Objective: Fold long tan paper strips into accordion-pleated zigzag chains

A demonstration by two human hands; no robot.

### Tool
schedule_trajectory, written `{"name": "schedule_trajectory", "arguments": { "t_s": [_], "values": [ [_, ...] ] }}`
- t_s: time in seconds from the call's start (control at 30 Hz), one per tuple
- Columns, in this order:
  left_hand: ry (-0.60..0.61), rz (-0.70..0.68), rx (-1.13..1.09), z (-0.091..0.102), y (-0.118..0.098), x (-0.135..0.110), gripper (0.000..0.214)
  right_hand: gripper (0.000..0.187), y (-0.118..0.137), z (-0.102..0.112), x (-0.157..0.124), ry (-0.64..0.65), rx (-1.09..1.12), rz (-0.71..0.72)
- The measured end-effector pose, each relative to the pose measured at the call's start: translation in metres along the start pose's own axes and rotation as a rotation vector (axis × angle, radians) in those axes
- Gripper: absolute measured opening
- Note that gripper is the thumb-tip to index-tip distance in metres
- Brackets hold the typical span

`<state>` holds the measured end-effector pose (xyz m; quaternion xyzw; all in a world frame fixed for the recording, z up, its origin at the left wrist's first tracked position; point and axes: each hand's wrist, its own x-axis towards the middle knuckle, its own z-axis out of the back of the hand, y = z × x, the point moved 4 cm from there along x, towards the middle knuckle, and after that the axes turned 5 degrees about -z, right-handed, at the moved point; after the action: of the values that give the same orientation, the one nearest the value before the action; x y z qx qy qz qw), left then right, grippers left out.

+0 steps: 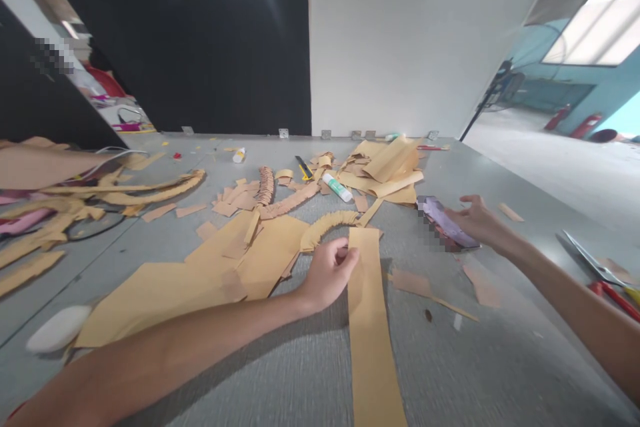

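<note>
My left hand (327, 275) is closed, pinching the left edge of a long brown kraft paper strip (371, 327) near its far end. The strip runs toward me and leaves the bottom of the view. My right hand (473, 219) reaches over the table with its fingers apart. It is at the right end of a flat purple object (450, 223), part of which is blurred, and whether the fingers touch it I cannot tell. Just beyond the strip lies a curved, pleated paper band (330, 227). Large brown paper sheets (165, 297) lie left of my left hand.
A glue stick (337, 187), a yellow utility knife (304, 169) and crumpled paper (390, 167) lie farther back. Red-handled scissors (595, 267) rest at the right. A white rounded object (59, 329) sits at the left, near more paper strips (150, 193). Panels (390, 47) stand behind the table.
</note>
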<state>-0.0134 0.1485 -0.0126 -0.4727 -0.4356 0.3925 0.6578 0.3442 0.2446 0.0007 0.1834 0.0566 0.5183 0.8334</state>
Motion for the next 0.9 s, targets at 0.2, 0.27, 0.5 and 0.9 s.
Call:
{"name": "schedule_trajectory", "arguments": {
  "t_s": [0.2,0.27,0.5,0.9],
  "values": [
    [-0.004,0.019,-0.095,-0.001,-0.001,0.0,0.036,0.061,0.036,0.016,-0.041,-0.023,0.082,0.109],
    [-0.011,0.036,-0.158,-0.002,-0.001,0.0,0.03,0.05,0.059,0.019,-0.076,-0.043,0.168,0.226],
    [0.032,0.041,-0.258,-0.004,-0.004,0.0,0.026,0.047,0.113,-0.016,-0.181,0.269,0.675,0.496],
    [0.154,0.035,-0.17,-0.007,-0.005,-0.003,0.026,0.04,0.099,-0.032,-0.187,0.458,0.926,0.436]
  ]
}}
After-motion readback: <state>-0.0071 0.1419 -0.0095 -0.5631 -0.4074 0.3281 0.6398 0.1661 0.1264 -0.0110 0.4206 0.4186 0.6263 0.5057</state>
